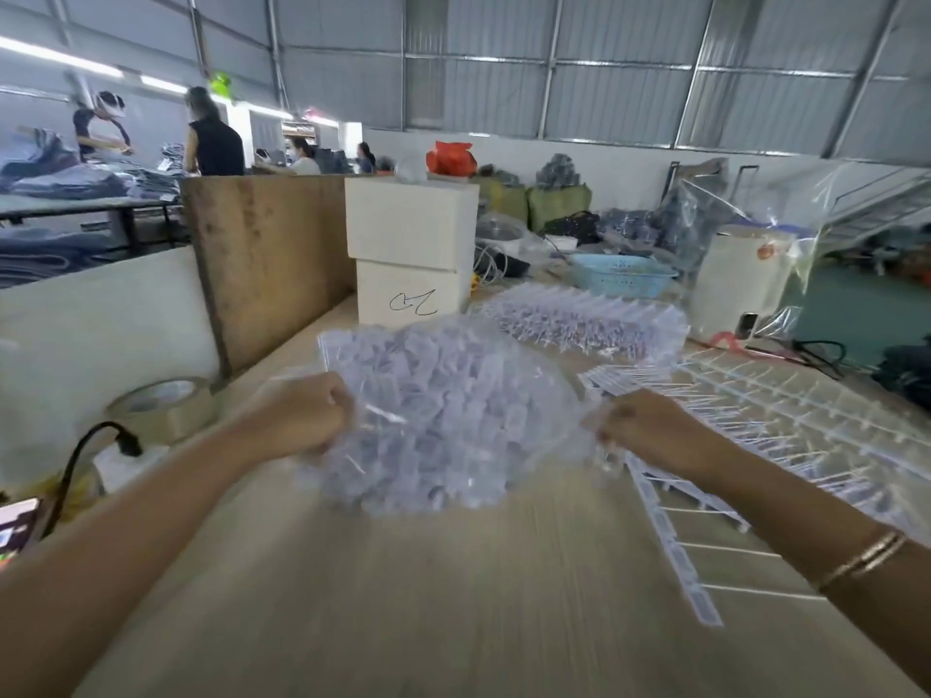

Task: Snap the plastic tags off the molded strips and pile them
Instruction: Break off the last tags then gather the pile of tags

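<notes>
Both-handed, left hand – right hand, gripping tag bag

Workshop under a corrugated metal roof

Grey corrugated metal walls with steel framing rise behind a pale wooden bench; fluorescent strip lights glow far left.

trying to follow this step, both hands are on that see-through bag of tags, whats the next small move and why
Probably lower the bag of tags onto the bare table: left hand and right hand grip its sides, so neither is free for the molded strips.
</notes>
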The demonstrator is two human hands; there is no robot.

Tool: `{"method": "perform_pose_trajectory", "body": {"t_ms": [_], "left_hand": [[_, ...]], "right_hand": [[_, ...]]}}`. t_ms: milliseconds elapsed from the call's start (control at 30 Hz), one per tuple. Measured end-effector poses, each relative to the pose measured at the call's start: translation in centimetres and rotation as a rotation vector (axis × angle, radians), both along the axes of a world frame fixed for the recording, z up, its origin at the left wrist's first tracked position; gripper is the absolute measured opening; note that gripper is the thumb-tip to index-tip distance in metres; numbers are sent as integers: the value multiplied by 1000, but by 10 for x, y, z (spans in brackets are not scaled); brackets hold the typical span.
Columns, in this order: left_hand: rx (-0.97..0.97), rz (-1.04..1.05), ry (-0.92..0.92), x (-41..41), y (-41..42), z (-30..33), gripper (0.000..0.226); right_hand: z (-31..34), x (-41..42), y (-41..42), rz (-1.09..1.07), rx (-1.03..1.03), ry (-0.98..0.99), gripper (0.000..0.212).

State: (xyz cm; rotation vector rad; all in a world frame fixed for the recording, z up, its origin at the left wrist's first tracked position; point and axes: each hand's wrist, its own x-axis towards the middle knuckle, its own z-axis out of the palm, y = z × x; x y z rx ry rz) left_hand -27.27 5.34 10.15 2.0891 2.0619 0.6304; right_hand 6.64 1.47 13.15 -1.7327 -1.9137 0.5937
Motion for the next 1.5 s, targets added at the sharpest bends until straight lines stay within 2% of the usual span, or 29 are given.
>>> {"method": "perform_pose_trajectory", "body": {"t_ms": [33,67,133,200,233,333,400,467,500,533,600,700,867,933,1067,1133,1267,1400,1500], "left_hand": [[21,-8,-42,7,-9,-1,12],[57,-28,-78,14,-15,-8,11],[238,-52,-35,30,-31,-20,3],[492,-54,170,44,-41,-29,17],[541,-41,241,48,-44,-31,19],[398,-9,319,55,-40,-40,22],[412,5,218,57,-35,-39,23],[507,-63,-20,58,-35,-37,24],[534,-116,-55,60,-37,-38,31],[542,-179,-12,61,-40,-40,37],[439,-269,163,64,-46,-50,50],[282,-241,345,70,-41,-70,51],[407,-228,185,80,-27,-77,40],[437,-224,199,83,-23,-78,38],[430,-222,216,85,-16,-82,52],[408,-199,232,86,-13,-85,54],[403,-171,188,91,-5,-83,41],[410,-125,160,99,-14,-84,38],[317,-63,218,121,-32,-76,50]], "right_hand": [[-7,0,-5,14,40,-105,22],[-17,-2,-11,72,59,-147,46],[-40,-18,-22,232,63,-201,94],[-71,-38,-22,319,134,-353,104],[-84,-48,-18,319,189,-418,101],[-106,-71,6,267,305,-532,91],[-110,-79,26,223,337,-524,83],[-109,-85,44,185,318,-499,79],[-108,-87,51,172,307,-492,79],[-106,-87,57,170,301,-481,81],[-102,-84,63,193,279,-443,80],[-100,-77,59,215,255,-371,69],[-109,-71,43,204,249,-259,73],[-110,-66,38,210,240,-180,69],[-112,-54,24,177,289,-69,55],[-116,-47,13,157,267,-71,54],[-115,-35,-13,82,172,-42,60],[-107,-23,-38,52,223,-9,58],[-115,-19,-51,99,161,-109,51]]}}
